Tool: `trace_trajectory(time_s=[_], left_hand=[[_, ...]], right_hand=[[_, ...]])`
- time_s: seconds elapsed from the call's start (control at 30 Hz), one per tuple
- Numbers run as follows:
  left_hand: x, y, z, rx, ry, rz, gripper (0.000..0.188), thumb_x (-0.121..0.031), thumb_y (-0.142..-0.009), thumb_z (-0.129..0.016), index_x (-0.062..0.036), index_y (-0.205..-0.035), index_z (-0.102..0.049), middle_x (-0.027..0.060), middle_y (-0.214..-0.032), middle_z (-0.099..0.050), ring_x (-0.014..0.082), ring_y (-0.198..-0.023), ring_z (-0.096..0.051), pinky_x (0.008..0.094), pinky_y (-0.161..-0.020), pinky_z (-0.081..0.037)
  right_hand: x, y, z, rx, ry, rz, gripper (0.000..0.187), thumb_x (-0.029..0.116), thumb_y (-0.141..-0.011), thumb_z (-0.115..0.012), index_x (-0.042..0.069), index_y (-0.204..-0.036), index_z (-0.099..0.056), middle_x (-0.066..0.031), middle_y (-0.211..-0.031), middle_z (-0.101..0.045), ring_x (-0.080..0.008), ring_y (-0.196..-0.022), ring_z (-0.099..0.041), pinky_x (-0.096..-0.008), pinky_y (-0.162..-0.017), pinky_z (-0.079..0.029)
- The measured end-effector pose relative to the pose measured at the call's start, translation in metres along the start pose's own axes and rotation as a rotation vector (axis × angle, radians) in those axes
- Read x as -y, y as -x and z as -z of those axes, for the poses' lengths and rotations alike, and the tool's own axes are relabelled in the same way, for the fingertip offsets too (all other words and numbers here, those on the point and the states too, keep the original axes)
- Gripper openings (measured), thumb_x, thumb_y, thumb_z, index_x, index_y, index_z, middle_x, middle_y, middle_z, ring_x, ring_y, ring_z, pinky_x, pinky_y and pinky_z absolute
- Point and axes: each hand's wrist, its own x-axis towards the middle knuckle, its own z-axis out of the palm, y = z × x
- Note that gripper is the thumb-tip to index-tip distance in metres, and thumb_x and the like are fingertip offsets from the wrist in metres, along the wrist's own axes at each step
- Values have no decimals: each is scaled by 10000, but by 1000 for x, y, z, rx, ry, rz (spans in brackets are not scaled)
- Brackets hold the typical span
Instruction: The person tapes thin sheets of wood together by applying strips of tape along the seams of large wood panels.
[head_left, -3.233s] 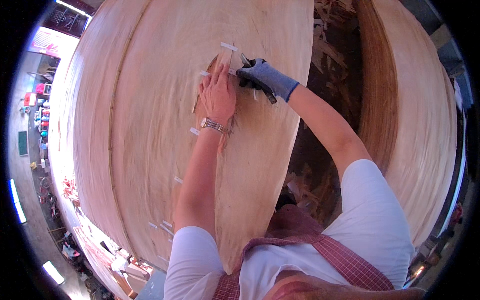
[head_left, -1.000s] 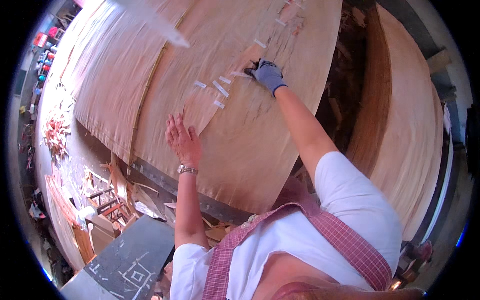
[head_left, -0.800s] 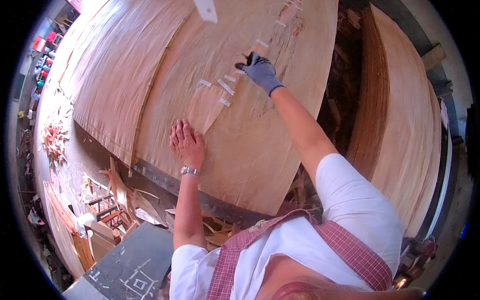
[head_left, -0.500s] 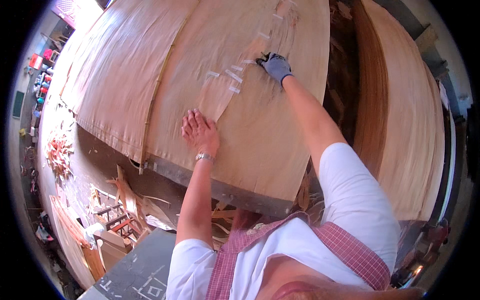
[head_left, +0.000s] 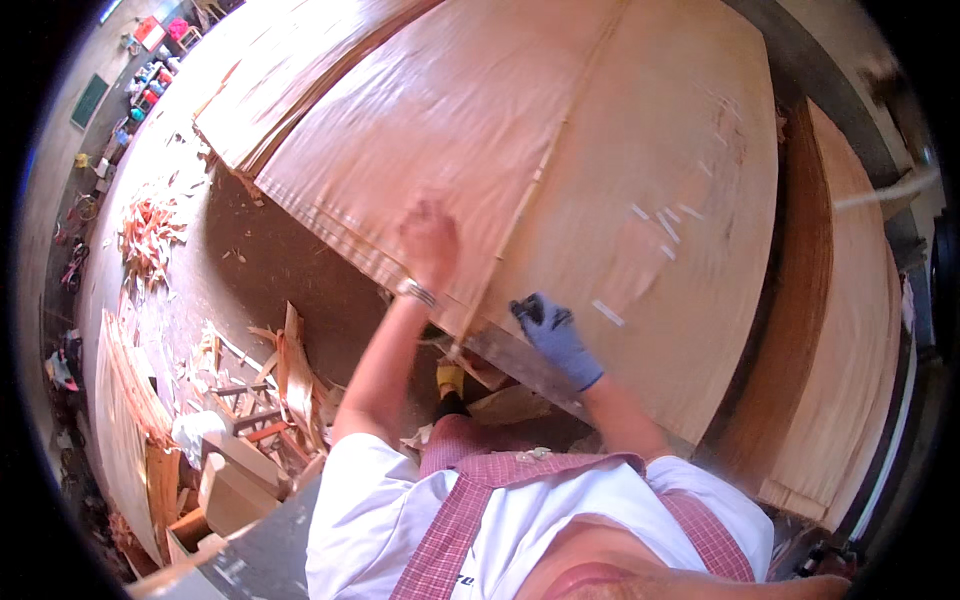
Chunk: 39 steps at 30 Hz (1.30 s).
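Observation:
My bare left hand [head_left: 430, 243], with a metal-banded watch on its wrist, is over the near part of the left wood veneer sheet [head_left: 400, 140]. Motion smears its fingers, so their hold cannot be told. My right hand [head_left: 550, 335], in a blue-grey glove with dark fingertips, is above the near edge of the right veneer sheet [head_left: 600, 255]. Its fingers are curled in; anything inside them is hidden. Between the two sheets runs a thin wooden stick [head_left: 530, 190]. Several white tape strips [head_left: 668, 227] lie on the right sheet, one of them near its front.
A tall veneer stack [head_left: 850, 300] stands on the right, across a dark gap. More layered veneer [head_left: 330, 70] lies at far left. Scraps [head_left: 150, 240] litter the floor, and broken wood pieces and a cardboard box [head_left: 240, 480] sit at lower left.
My view has swung left. My left hand has gone from the taped sheet to the left sheet, across the stick. My right hand has drawn back from the far tape strips toward the near edge.

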Motion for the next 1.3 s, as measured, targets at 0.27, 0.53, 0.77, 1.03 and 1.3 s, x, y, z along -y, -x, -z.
trace_trajectory(time_s=[0.27, 0.53, 0.77, 1.03, 1.3], left_hand=[[184, -100, -7, 463, -261, 398, 981, -642, -822, -563, -30, -1509, -221, 138, -1597, -159, 297, -1481, -115, 541, -1169, -90], [122, -120, 30, 393, -45, 143, 336, -307, -800, -645, -75, -1043, -656, 165, -1227, -602, 342, -1134, -552, 500, -975, -393], [-121, -89, 14, 254, 323, -547, 350, -285, -806, -634, -11, -1024, -654, 164, -1283, -589, 358, -1101, -589, 438, -942, -463], [-395, 14, -45, 618, 296, -987, 274, -290, -773, -604, -61, -923, -583, 124, -1019, -626, 332, -994, -600, 503, -858, -439], [-502, 84, -76, 857, 397, -1185, 384, -310, -787, -646, 29, -944, -559, 187, -1000, -584, 336, -946, -575, 408, -817, -468]], right_hand=[[48, -26, -82, -48, 318, -286, 499, 517, -806, -669, 29, -897, -614, -201, -837, -675, -385, -796, -659, -483, -709, -519], [42, 62, -64, -410, -833, -563, 272, 243, -844, -707, 48, -1005, -608, -182, -820, -675, -347, -722, -668, -403, -623, -521], [-8, 177, -20, -680, 253, -405, 327, 208, -903, -633, 55, -1182, -557, -198, -899, -684, -378, -744, -664, -422, -641, -528], [-33, 215, 75, -509, -941, -616, 478, 225, -964, -583, 116, -1409, -445, -69, -810, -640, -118, -645, -612, -308, -601, -523], [-40, 235, 111, -773, 34, -464, 562, 315, -954, -551, 162, -1460, -361, -207, -846, -674, -384, -702, -655, -482, -610, -503]])
